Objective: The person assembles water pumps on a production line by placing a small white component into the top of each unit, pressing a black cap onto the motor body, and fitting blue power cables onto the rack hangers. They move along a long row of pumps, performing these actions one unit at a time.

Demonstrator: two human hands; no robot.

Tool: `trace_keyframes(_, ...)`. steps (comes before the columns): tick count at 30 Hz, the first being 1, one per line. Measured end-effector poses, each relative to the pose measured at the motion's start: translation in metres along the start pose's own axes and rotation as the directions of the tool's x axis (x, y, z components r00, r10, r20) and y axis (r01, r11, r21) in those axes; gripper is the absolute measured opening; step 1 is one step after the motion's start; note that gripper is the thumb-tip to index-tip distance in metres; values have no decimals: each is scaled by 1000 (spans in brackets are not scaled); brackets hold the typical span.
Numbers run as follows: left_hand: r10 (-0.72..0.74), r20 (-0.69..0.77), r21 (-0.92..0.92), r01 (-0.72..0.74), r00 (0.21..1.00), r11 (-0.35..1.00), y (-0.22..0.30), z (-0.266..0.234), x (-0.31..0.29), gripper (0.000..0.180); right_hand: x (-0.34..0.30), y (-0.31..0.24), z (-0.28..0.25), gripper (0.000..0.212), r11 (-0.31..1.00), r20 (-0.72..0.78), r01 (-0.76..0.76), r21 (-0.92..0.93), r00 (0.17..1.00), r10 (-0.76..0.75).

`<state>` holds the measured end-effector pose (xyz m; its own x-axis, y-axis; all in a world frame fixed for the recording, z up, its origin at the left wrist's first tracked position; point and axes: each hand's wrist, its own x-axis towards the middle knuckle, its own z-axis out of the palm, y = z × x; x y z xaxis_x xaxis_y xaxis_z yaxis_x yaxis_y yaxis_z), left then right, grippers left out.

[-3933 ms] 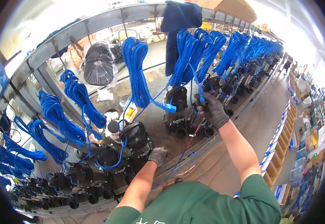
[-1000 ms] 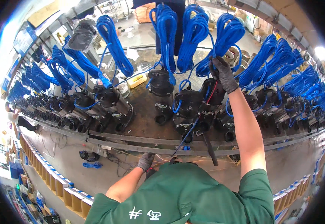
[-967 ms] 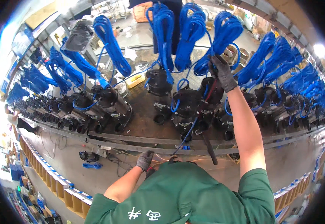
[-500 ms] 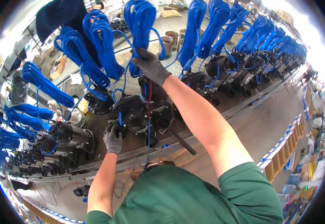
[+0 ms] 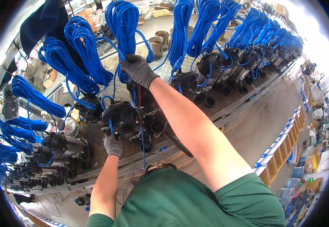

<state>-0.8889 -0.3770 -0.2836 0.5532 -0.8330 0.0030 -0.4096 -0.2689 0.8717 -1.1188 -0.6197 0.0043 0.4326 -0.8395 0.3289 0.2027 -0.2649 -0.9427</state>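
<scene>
My right hand (image 5: 138,70), in a dark grey glove, is closed around blue cable at the lower part of a hanging cable coil (image 5: 122,22). Its fingertips are partly hidden behind the cable. My left hand (image 5: 112,145), gloved the same way, has its fingers curled on the near side of a black-topped pump (image 5: 121,118), low on its body. A short blue cable runs from that pump's top. Just right of it, under my right wrist, is another pump (image 5: 151,111), partly covered by a red and blue cord (image 5: 140,117) that hangs in front.
Rows of similar pumps (image 5: 64,145) stand along the bench (image 5: 92,170) on both sides, with blue coils (image 5: 179,34) hung above. A dark bar (image 5: 179,145) juts over the bench's near edge. Metal cups (image 5: 156,46) stand beyond. Wooden compartment racks (image 5: 281,147) are at the right.
The whole scene has shifted left in view. My right hand stays at the same coil's cable, and my left hand stays at the same pump, which looks slightly turned.
</scene>
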Motion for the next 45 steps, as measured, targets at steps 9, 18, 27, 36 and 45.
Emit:
trace_keyframes(9, 186, 222, 549, -280, 957, 787, 42, -16, 7, 30, 6, 22, -9, 15, 1000, -32, 9, -23, 999, -10)
trace_keyframes(18, 271, 415, 554, -478, 868, 681, -9, -53, 52, 25, 5, 20, -13, 23, 975, -116, -38, -220, 993, 13)
trace_keyframes(27, 457, 145, 715, -412, 878, 565, -75, -56, -3, 17, 14, 16, 4, 28, 859, 24, 87, -504, 996, -87)
trace_keyframes(36, 246, 11, 799, -157, 969, 581, 18, -45, -52, 21, 26, 29, 0, 24, 797, 60, 125, -591, 992, -111)
trace_keyframes(45, 241, 110, 647, -254, 964, 719, -5, -38, -60, 26, 43, 65, 3, 10, 140, 296, 365, -920, 885, -360)
